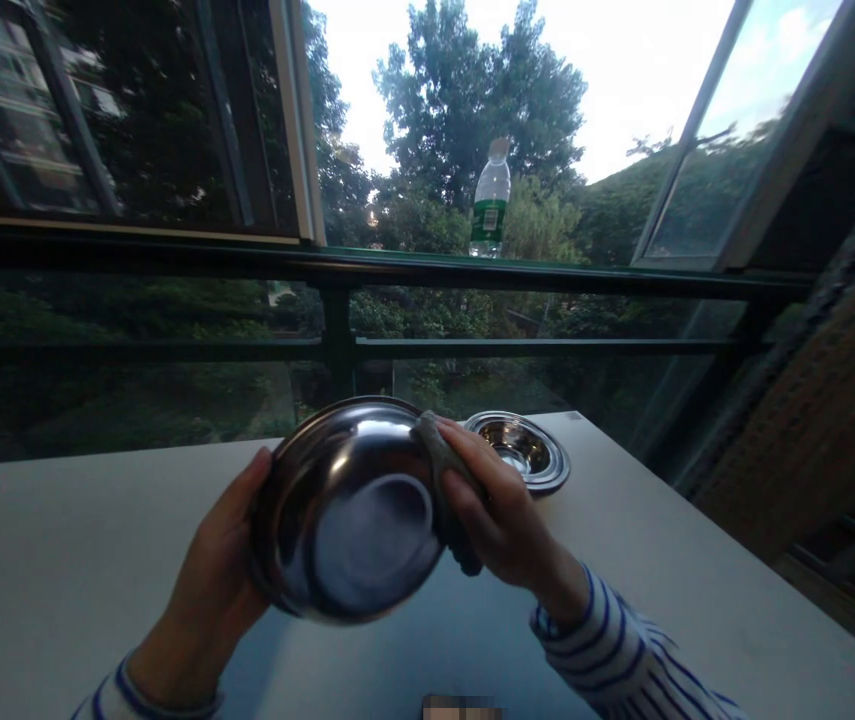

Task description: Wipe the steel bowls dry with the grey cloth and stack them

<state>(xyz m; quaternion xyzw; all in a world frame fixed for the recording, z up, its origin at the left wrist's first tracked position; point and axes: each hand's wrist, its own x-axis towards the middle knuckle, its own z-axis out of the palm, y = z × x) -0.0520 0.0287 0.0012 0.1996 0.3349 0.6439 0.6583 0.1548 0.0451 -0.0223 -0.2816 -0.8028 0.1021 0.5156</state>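
Over the white table (89, 560), I'm watching my left hand (215, 560) gripping 1 shiny round steel bowl (359, 520) (tilting toward me); my right hand (506, 500) is holding a dark grey cloth (437, 468) against its side.

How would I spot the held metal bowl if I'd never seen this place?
Find the white table before the dark railing. Over the table, the left hand grips the bowl while the right hand holds a grey cloth against it. Unlike the metalware resting on the table, this bowl shows its underside.
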